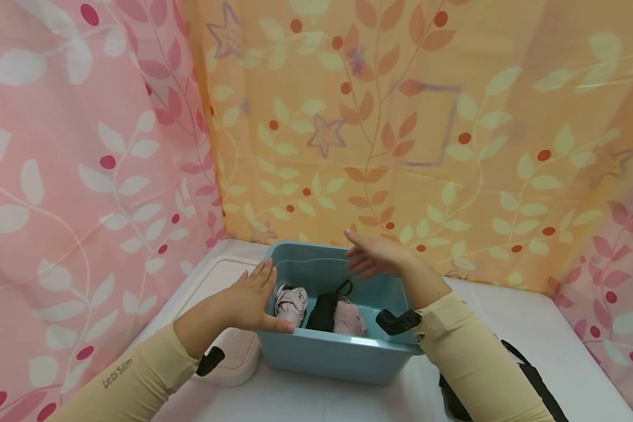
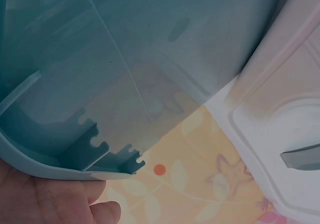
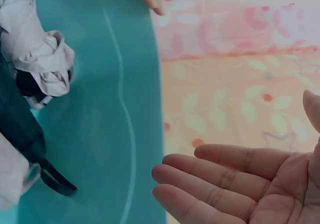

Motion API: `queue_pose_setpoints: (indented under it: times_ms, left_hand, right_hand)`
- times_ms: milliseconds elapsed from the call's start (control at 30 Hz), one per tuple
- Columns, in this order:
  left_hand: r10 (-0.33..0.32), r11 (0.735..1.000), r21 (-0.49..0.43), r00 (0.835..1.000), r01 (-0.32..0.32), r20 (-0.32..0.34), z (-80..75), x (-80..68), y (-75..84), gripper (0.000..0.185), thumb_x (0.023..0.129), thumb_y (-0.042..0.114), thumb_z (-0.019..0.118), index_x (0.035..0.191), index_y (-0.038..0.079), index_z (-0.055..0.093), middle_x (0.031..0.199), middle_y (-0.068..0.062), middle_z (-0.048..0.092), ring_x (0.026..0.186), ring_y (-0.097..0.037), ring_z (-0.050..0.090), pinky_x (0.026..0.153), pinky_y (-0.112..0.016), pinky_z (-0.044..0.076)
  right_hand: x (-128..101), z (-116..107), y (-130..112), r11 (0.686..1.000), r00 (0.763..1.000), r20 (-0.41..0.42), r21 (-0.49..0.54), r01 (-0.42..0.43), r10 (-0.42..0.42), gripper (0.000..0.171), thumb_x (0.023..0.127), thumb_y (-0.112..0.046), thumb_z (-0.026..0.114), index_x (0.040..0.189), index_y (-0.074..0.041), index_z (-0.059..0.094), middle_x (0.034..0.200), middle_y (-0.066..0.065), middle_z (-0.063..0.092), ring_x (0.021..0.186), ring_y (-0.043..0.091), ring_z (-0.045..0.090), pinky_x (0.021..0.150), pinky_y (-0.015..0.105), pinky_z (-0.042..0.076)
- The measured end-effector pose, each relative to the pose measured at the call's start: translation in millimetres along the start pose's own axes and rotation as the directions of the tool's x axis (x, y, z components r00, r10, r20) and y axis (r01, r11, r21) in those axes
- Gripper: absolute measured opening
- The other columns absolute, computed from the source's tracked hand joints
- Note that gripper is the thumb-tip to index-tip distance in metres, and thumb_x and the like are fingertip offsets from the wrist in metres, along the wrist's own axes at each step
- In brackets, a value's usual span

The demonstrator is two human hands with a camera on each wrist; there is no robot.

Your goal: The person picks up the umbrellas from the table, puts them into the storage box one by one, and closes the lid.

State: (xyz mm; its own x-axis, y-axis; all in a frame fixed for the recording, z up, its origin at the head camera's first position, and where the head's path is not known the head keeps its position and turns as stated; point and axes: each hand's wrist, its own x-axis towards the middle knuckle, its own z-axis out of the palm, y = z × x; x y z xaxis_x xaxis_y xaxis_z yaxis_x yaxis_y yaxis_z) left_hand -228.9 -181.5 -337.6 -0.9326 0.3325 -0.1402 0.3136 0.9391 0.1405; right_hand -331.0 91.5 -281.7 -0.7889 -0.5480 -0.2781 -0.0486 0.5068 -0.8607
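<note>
Left hand (image 1: 250,299) flat against teal bin (image 1: 332,357), right hand (image 1: 374,258) open above, holding nothing.

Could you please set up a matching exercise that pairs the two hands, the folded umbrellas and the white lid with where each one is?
Things:
1. left hand
2. right hand
3. umbrellas
4. white lid

Places:
A. inside the blue bin
B. on the bin's left rim
C. open, above the bin
D. on the table, left of the bin

Pairs: 1-B, 2-C, 3-A, 4-D
</note>
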Motion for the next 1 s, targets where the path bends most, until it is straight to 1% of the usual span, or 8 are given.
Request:
queue_pose_setpoints:
  times_ms: [100, 267, 333, 433, 567, 733, 900, 1000]
  left_hand:
    - [-0.002, 1.0, -0.001, 1.0, 0.002, -0.001, 0.8, 0.1, 0.1, 0.128, 0.059, 0.086, 0.045, 0.145, 0.0, 0.008, 0.152, -0.016, -0.004, 0.139, -0.031, -0.005, 0.108, -0.054, 0.006]
    - [-0.005, 1.0, -0.001, 1.0, 0.005, 0.0, 1.0, -0.7, 0.0, 0.128, 0.058, 0.086, 0.045, 0.145, 0.0, 0.008, 0.152, -0.016, -0.005, 0.139, -0.031, -0.005, 0.108, -0.054, 0.006]
    - [-0.006, 1.0, -0.004, 1.0, 0.006, -0.002, 1.1, -0.5, -0.1, 0.128, 0.058, 0.087, 0.045, 0.145, 0.0, 0.008, 0.152, -0.016, -0.005, 0.139, -0.031, -0.005, 0.108, -0.054, 0.006]
    - [-0.006, 1.0, -0.008, 1.0, 0.006, -0.004, 0.6, -0.4, 0.6, 0.128, 0.058, 0.086, 0.046, 0.145, 0.0, 0.008, 0.152, -0.016, -0.004, 0.139, -0.031, -0.005, 0.108, -0.054, 0.006]
    - [-0.005, 1.0, -0.006, 1.0, 0.005, -0.005, 0.3, -0.3, 1.2, 0.127, 0.059, 0.085, 0.046, 0.145, 0.0, 0.009, 0.152, -0.017, -0.003, 0.139, -0.031, -0.005, 0.108, -0.054, 0.006]
    - [-0.002, 1.0, -0.006, 1.0, 0.002, -0.002, 0.4, -1.6, 2.2, 0.126, 0.06, 0.084, 0.047, 0.145, 0.0, 0.009, 0.152, -0.017, -0.003, 0.139, -0.032, -0.004, 0.108, -0.054, 0.006]
    - [-0.004, 1.0, -0.011, 1.0, 0.004, 0.0, 0.0, -2.8, 2.8, 0.126, 0.06, 0.084, 0.047, 0.145, 0.0, 0.009, 0.152, -0.017, -0.003, 0.139, -0.031, -0.004, 0.108, -0.054, 0.006]
    - [-0.007, 1.0, -0.007, 1.0, 0.007, -0.002, -0.4, -2.6, 2.6, 0.126, 0.06, 0.084, 0.048, 0.145, 0.0, 0.009, 0.152, -0.017, -0.003, 0.139, -0.031, -0.004, 0.108, -0.054, 0.006]
  right_hand:
    - [-11, -9, -1, 1.0, 1.0, -0.01, -0.004, 0.014, -0.014, 0.079, 0.09, -0.062, 0.035, 0.125, 0.006, 0.048, 0.119, 0.023, 0.056, 0.107, 0.032, 0.057, 0.087, 0.044, 0.047]
    - [-32, -23, -3, 0.998, 0.998, -0.021, -0.033, 0.051, -0.051, 0.074, 0.093, -0.056, 0.033, 0.13, 0.007, 0.044, 0.123, 0.024, 0.053, 0.112, 0.034, 0.054, 0.089, 0.043, 0.046]
    - [-39, -28, -4, 0.997, 0.997, -0.029, -0.024, 0.071, -0.072, 0.071, 0.095, -0.053, 0.032, 0.131, 0.007, 0.043, 0.124, 0.024, 0.053, 0.113, 0.034, 0.053, 0.09, 0.042, 0.045]
    - [-52, -36, -4, 0.994, 0.994, -0.039, -0.019, 0.104, -0.105, 0.071, 0.095, -0.053, 0.032, 0.132, 0.007, 0.041, 0.126, 0.025, 0.051, 0.114, 0.034, 0.052, 0.091, 0.043, 0.044]
    - [-71, -47, -1, 0.989, 0.987, -0.065, -0.035, 0.142, -0.144, 0.07, 0.096, -0.05, 0.034, 0.133, 0.008, 0.039, 0.128, 0.027, 0.049, 0.116, 0.036, 0.05, 0.093, 0.043, 0.043]
    - [-96, -64, 11, 0.986, 0.98, -0.12, -0.07, 0.15, -0.157, 0.067, 0.096, -0.047, 0.036, 0.132, 0.01, 0.039, 0.128, 0.028, 0.048, 0.115, 0.037, 0.051, 0.091, 0.042, 0.044]
    - [-122, -80, 29, 0.983, 0.974, -0.168, -0.126, 0.133, -0.153, 0.065, 0.098, -0.044, 0.033, 0.131, 0.012, 0.039, 0.128, 0.029, 0.047, 0.113, 0.036, 0.052, 0.089, 0.042, 0.046]
    - [-138, -91, 41, 0.98, 0.97, -0.191, -0.156, 0.124, -0.153, 0.064, 0.099, -0.041, 0.031, 0.131, 0.013, 0.037, 0.127, 0.029, 0.048, 0.111, 0.03, 0.055, 0.087, 0.037, 0.048]
